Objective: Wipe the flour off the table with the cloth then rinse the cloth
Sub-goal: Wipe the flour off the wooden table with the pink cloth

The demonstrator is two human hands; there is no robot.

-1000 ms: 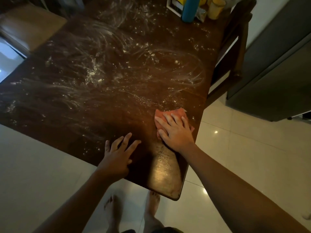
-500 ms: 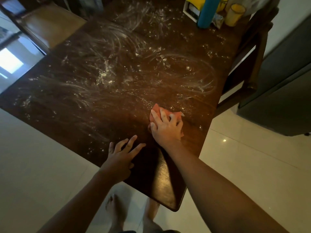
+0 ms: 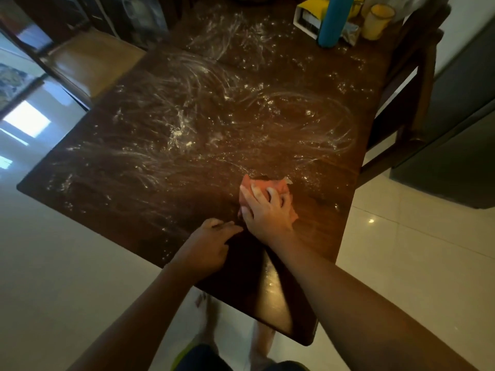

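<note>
The cloth [image 3: 270, 187], an orange-pink rag, lies bunched under my right hand [image 3: 265, 210] on the near right part of the counter [image 3: 134, 204]. My right grip is a flat press with the fingers spread and slightly curled over the folds, pinning the cloth down, not pinching it up. A small pale corner of it pokes out on the far right side.

What matters for the stroke ahead is that nearly all the flour [image 3: 187, 129] lies ahead of the cloth and to my left: streaks and small clumps fan out from just beyond my fingertips across the middle of the counter and on toward the far end. The patch between the cloth and the near corner looks mostly bare and shiny, so I judge only a small share of the wiping is done and the rinse is a long way off. The next pass should push away from me and leftward.

My left hand [image 3: 211, 245] rests on the counter just beside the right wrist, fingers loosely curled, holding nothing; it looks like a brace. The right hand is the one on the cloth.

The right counter edge is near the cloth, with bare floor tiles [image 3: 401, 263] below, so a rightward sweep would dump flour off. To the left there is broad open surface. At the far right corner stand a blue bottle [image 3: 333, 20], a yellow cup [image 3: 379, 21] and a box [image 3: 308, 14], with flour specks near them; I would need to work around those. A chair [image 3: 412, 84] is at the right side.
</note>
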